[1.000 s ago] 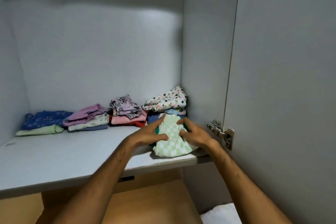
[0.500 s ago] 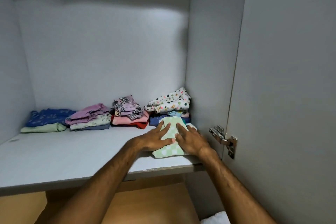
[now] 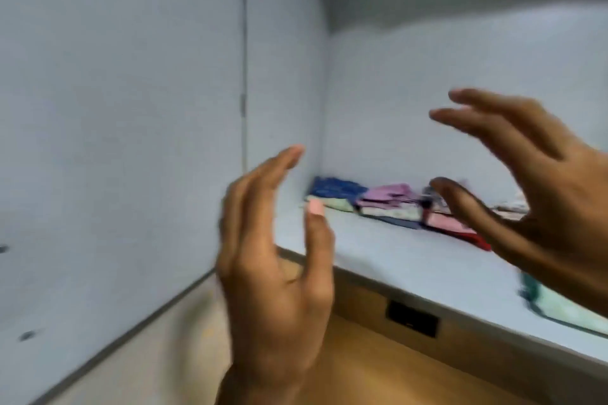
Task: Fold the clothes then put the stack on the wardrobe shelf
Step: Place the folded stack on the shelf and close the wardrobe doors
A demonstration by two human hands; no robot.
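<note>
My left hand (image 3: 276,273) is raised in front of the wardrobe's left side, fingers apart, holding nothing. My right hand (image 3: 539,194) hovers above the grey shelf (image 3: 394,260), also spread and empty. The green-and-white checked folded stack (image 3: 559,306) lies on the shelf near its front edge at the right, partly hidden by my right wrist. At the back of the shelf sit a blue folded pile (image 3: 335,189), a pink-and-lilac pile (image 3: 388,199) and a pink-and-red pile (image 3: 454,227), the last partly behind my right thumb. The frame is blurred.
The wardrobe's left door (image 3: 115,141) stands open at the left. Its grey back wall (image 3: 427,92) rises behind the piles. Below the shelf is a wooden panel (image 3: 378,355) with a dark slot (image 3: 411,319).
Both hands have let go of the checked stack and lifted off the shelf, fingers spread. The view has swung to the left, so the shelf now sits at the right.
</note>
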